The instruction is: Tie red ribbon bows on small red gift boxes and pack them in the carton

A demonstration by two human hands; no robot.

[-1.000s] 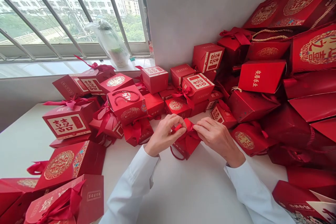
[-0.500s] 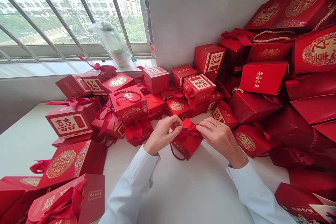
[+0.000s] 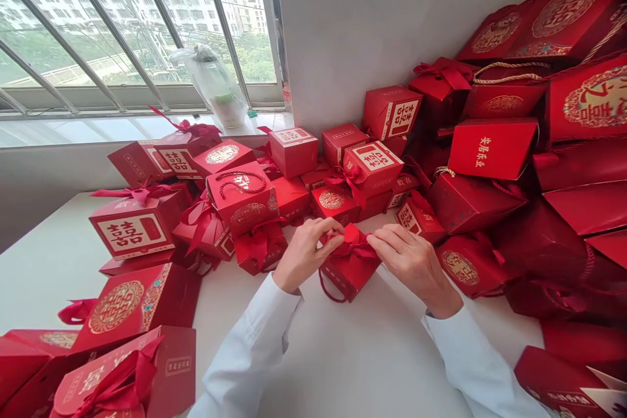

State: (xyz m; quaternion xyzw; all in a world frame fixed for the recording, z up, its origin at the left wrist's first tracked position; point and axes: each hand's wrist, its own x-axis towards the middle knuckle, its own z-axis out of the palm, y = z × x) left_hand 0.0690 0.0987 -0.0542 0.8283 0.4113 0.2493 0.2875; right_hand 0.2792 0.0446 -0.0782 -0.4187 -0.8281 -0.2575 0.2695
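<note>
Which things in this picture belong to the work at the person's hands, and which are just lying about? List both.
In use: left hand, right hand, red ribbon, small red gift box.

Lying about: red double-happiness gift boxes, red gift bag, plastic bag.

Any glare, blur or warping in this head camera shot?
In the head view, the steel-barred window is bright and washed out, with glare on the white window sill; wide-angle distortion bends the bars and stretches the red gift bags near the edge; the left hand, right hand and red satin ribbon show no obvious blur.
</note>
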